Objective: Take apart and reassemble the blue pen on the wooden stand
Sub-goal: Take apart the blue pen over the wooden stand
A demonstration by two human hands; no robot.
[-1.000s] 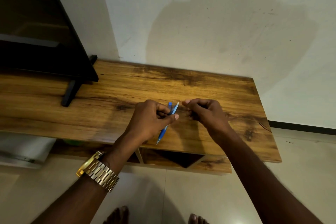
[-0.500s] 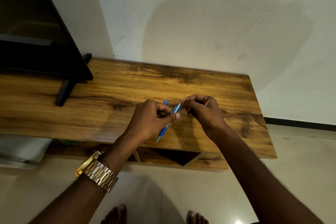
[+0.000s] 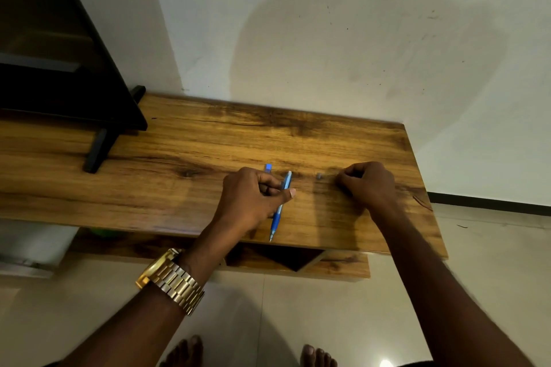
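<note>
My left hand (image 3: pixel 253 202) grips the blue pen barrel (image 3: pixel 281 202) above the wooden stand (image 3: pixel 179 182), the metal tip pointing toward me and the open top end pointing away. A small blue pen part (image 3: pixel 268 168) lies on the stand just beyond my left knuckles. A tiny grey part (image 3: pixel 319 176) rests on the wood between my hands. To its right, my right hand (image 3: pixel 368 185) sits on the stand with fingers curled in. Nothing shows in that hand, and its fingertips are hidden.
A black TV (image 3: pixel 59 53) with a slanted foot (image 3: pixel 98 149) stands on the left part of the stand. The white wall rises right behind. A lower shelf (image 3: pixel 328 265) sits under the top. My bare feet are on the tiled floor (image 3: pixel 283 322).
My right hand has left the pen's top end and moved right onto the stand. The tiny grey part now lies on the wood. My left hand still holds the barrel.
</note>
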